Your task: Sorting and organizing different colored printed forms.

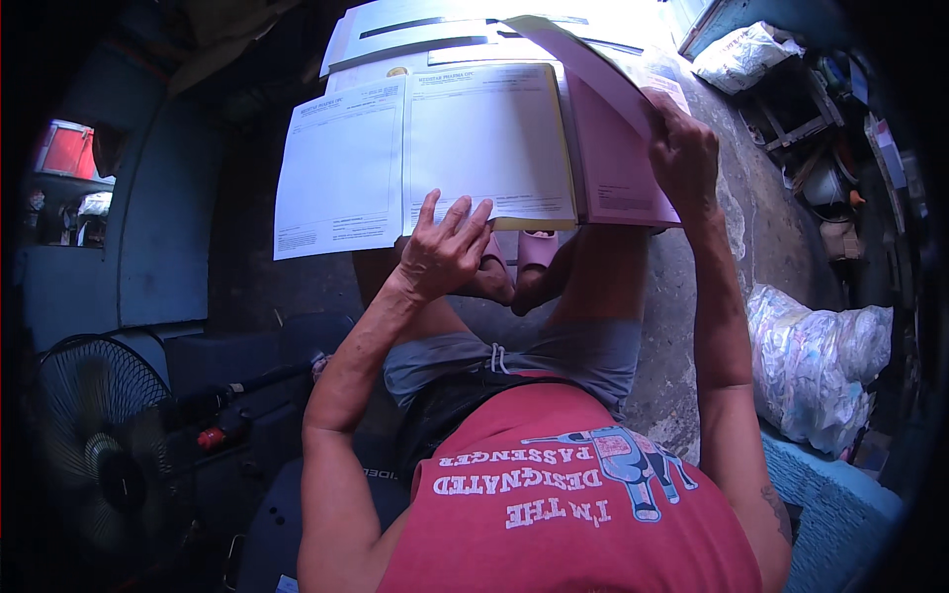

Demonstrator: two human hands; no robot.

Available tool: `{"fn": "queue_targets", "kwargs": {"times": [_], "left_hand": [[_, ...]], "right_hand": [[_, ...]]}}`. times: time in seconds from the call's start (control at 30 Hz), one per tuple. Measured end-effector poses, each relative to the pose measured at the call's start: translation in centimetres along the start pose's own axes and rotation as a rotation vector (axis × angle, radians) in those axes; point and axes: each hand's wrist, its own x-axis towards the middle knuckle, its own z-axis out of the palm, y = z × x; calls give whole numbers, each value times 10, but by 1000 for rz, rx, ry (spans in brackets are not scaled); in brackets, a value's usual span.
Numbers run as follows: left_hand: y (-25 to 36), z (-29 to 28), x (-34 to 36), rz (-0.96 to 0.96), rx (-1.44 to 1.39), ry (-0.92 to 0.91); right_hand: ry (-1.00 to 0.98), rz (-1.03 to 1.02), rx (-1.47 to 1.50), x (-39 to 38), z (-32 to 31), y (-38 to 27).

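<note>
My left hand (445, 242) lies at the bottom edge of the middle white printed form (484, 138), fingers extended and slightly apart, over a stack with a yellow edge. Another white form (336, 168) lies open to its left. My right hand (680, 153) grips a raised sheaf of sheets (593, 69) at the right, held up at a slant over pink printed sheets (618, 173). More white paper stacks (415, 20) with dark slots or strips lie behind. The papers rest above my knees.
A standing fan (104, 455) is at lower left, by dark items. A bundled plastic sack (811, 361) sits on the right beside a blue ledge (820, 504). A white sack (741, 54) and assorted clutter line the upper right. My feet in pink sandals (539, 247) show below the papers.
</note>
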Motion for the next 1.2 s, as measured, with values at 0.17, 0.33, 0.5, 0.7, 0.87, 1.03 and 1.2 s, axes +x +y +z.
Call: {"fn": "queue_targets", "kwargs": {"times": [0.17,0.33,0.5,0.7,0.87,1.03,1.2], "left_hand": [[7,-6,-2,-89,-72,88],[6,-17,1,-183,-125,66],[-5,-32,-4,-284,-100,106],[2,-56,34,-232,160,230],[52,-49,42,-67,42,362],[97,-5,91,95,-108,201],[107,35,130,-42,-217,88]], "right_hand": [[-224,-134,24,16,38,-80],[-532,-349,-12,-25,56,-110],[-539,-362,50,-39,43,-112],[-483,-379,8,-41,54,-104],[-297,-628,-104,6,38,-113],[-199,-845,-246,34,0,-88],[-160,-779,-355,13,-25,-21]]}}
